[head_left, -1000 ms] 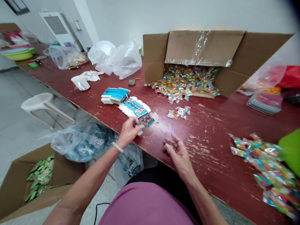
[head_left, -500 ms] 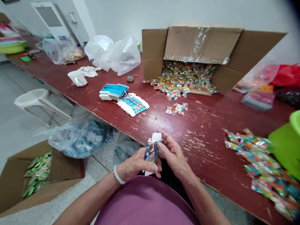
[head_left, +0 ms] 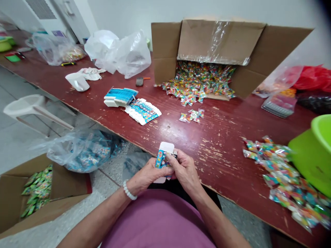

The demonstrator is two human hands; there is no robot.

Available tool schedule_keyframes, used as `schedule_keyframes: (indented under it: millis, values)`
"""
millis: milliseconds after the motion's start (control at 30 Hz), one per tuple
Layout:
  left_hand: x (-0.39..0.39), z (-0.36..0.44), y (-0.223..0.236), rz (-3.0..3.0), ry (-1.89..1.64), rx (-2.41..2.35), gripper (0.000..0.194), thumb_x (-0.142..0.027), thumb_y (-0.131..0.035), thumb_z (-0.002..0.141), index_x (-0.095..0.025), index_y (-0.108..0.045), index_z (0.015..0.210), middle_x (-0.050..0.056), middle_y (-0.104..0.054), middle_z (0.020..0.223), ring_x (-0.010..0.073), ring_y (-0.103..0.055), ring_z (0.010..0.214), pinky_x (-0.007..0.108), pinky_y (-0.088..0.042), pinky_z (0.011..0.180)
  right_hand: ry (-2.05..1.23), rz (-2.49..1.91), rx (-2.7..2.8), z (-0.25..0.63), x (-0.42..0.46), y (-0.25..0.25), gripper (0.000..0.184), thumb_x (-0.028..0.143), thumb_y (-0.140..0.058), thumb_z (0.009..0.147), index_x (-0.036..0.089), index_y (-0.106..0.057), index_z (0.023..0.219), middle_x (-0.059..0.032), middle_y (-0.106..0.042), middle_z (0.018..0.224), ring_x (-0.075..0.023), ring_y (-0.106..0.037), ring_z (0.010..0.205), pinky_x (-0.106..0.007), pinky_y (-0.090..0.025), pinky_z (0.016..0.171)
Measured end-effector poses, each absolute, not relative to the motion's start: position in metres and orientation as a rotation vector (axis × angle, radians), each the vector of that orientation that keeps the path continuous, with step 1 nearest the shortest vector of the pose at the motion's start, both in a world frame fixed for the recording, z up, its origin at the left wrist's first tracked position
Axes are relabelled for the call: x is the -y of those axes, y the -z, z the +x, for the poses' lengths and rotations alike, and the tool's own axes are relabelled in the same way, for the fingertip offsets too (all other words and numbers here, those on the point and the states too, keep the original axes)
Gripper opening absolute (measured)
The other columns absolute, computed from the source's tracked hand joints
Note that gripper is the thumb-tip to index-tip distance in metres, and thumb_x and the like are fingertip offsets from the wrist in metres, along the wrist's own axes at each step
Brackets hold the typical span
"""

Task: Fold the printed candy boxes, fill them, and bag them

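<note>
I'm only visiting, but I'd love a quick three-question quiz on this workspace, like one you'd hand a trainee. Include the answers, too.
1. True or false: the left hand and the right hand both hold the small printed box.

2. Which stands beside the heap of wrapped candies on the right of the picture?
a) white cup
b) green tub
c) roll of tape

3. Fill in the blank: the plastic stool on the left of the picture is ____ in colour.

Key: 1. True. 2. b. 3. White.
</note>
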State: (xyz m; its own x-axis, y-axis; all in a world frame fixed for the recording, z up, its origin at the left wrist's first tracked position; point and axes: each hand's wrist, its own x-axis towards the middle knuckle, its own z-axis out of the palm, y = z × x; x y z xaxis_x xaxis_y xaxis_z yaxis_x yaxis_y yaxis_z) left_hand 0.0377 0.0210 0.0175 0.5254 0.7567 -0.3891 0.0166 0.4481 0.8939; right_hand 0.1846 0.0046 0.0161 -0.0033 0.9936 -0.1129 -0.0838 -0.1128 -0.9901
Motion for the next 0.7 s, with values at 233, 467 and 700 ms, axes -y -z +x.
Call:
schedule_keyframes:
  millis: [233,467,700]
  values:
    - [-0.020,0.036,-0.017,0.929,-0.817,-0.984,0.059,-0.035,-0.084,0.076,-0.019,-0.051,0.122,0.006,-0.073,0.097,0.0157,-0.069,0.071,0.027,-0.057,0.063,-1.275,-1.155,1.102,0.193,-0.007,-0.006,0.052,0.040,-0.062,0.095,0.027,-0.047,0.143,-0.0054,-0.071,0.119,-0.0216,-0.068,0.101,-0.038,-0.052,0.093]
    - [-0.014,0.043,-0.021,0.919,-1.010,-0.897,0.072,-0.024,-0.080,0.080,-0.029,-0.042,0.140,0.007,-0.067,0.121,0.0179,-0.069,0.098,0.026,-0.059,0.076,-1.216,-1.054,0.839,0.181,-0.008,0.000,0.038,0.034,-0.080,0.081,0.025,-0.063,0.114,-0.0042,-0.071,0.110,-0.0188,-0.066,0.098,-0.032,-0.053,0.088]
    - [-0.013,0.038,-0.024,0.860,-0.896,-0.919,0.046,-0.033,-0.079,0.081,-0.025,-0.046,0.112,-0.002,-0.068,0.086,0.0121,-0.064,0.064,0.025,-0.058,0.059,-1.392,-1.130,0.836,0.194,-0.009,-0.009,0.029,0.046,-0.078,0.080,0.019,-0.073,0.085,-0.0009,-0.071,0.080,-0.0147,-0.062,0.071,-0.028,-0.051,0.068]
